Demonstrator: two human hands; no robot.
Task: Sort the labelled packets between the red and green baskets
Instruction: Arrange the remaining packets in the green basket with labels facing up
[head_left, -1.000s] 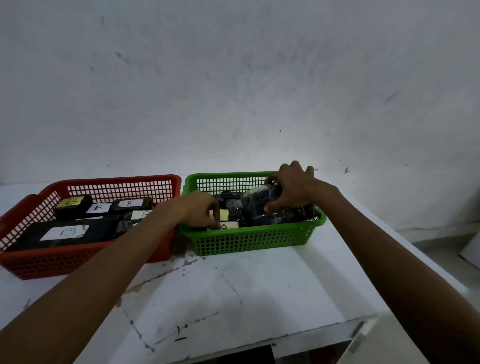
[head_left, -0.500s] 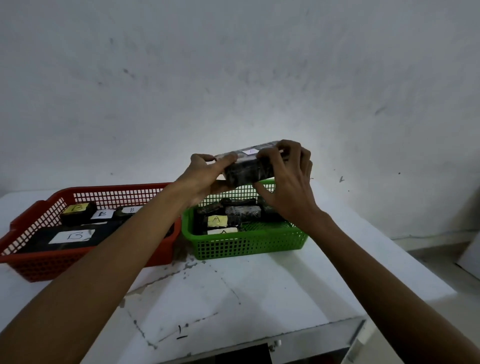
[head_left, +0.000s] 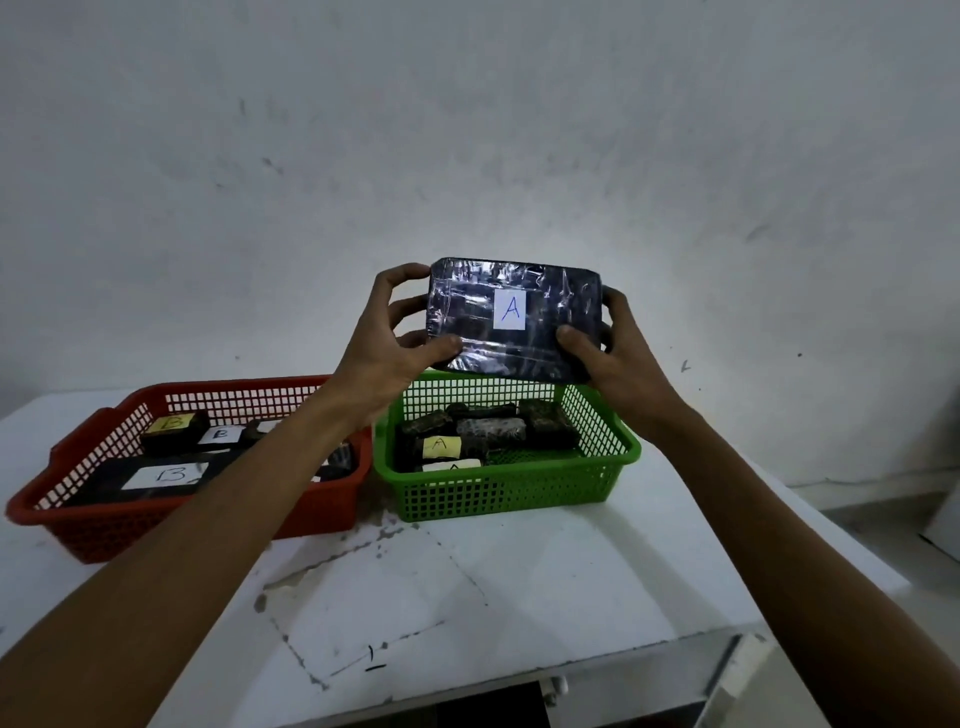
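Observation:
I hold a black, plastic-wrapped packet (head_left: 467, 317) with a white label marked A upright above the green basket (head_left: 498, 491). My left hand (head_left: 387, 345) grips its left edge and my right hand (head_left: 615, 353) grips its right edge. The label faces me. Inside the green basket lie several dark packets, two with A labels (head_left: 440, 445). The red basket (head_left: 109, 519) stands to the left, touching the green one. It holds several dark packets with B labels (head_left: 166, 475), partly hidden by my left forearm.
Both baskets stand on a white table (head_left: 519, 582) with scuffed marks, close to a plain wall. The table's front edge runs near the bottom and its right edge drops off beyond the green basket.
Both hands lifted the packet out of the green basket and turned it upright, so its A label now faces me. The left hand came off the basket rim.

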